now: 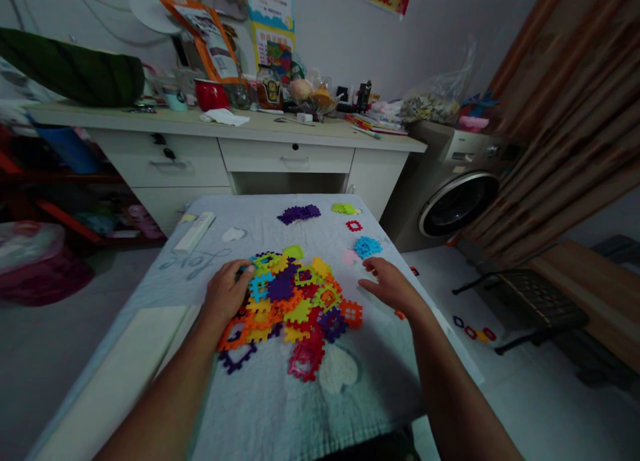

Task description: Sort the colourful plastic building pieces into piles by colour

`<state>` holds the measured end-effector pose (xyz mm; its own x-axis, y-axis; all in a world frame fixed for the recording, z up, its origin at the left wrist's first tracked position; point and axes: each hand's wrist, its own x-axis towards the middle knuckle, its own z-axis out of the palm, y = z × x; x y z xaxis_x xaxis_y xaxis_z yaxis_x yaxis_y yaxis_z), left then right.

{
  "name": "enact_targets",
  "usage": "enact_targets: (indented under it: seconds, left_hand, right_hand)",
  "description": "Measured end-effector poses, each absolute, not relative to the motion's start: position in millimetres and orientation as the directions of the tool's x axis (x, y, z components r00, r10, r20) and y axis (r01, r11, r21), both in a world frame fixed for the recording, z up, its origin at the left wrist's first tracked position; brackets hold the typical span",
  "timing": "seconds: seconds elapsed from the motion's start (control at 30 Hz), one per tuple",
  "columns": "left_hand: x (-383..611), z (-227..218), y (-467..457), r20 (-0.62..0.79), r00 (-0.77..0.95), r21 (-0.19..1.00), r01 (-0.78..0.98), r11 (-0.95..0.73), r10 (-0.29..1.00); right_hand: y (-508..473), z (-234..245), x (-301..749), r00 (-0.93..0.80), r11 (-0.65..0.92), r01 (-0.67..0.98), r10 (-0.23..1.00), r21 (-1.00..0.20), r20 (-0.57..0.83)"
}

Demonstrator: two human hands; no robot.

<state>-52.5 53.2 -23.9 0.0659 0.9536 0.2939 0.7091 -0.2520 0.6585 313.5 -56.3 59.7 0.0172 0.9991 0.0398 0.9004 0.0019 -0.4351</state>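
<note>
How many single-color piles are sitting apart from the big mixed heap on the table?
3: a purple pile and a lime green pile toward the far edge, and a blue pile just beyond the right hand. The red piece looks single.

The heap of toothed tiles (287,287) lies on the table (260,407). The left hand (226,293) touches the heap's left edge; the right hand (387,284) is right of the heap, apart from it. Behind the heap lies a group of tiles (299,213). Farther behind the heap stands the counter (320,159); behind the heap to the right, the washing machine (450,155).
</note>
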Motion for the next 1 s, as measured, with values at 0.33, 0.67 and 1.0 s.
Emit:
enact_targets:
  seconds: [0.33, 0.67, 1.0]
  left_hand:
    - [-53, -24, 52, 0.312, 0.044, 0.685, 0.682, -0.257, 0.949]
    - [-53, -25, 53, 0.321, 0.063, 0.671, 0.689, -0.274, 0.945]
    - [-52, -23, 52, 0.313, 0.070, 0.665, 0.696, -0.271, 0.947]
  right_hand:
    - [8, 28, 240, -0.190, 0.195, 0.886, 0.980, -0.421, 0.055]
    - [-4, 54, 298, 0.050, 0.041, 0.852, 0.986, -0.522, 0.159]
    - [-39, 19, 390, 0.491, -0.326, 0.606, 0.871, -0.726, 0.019]
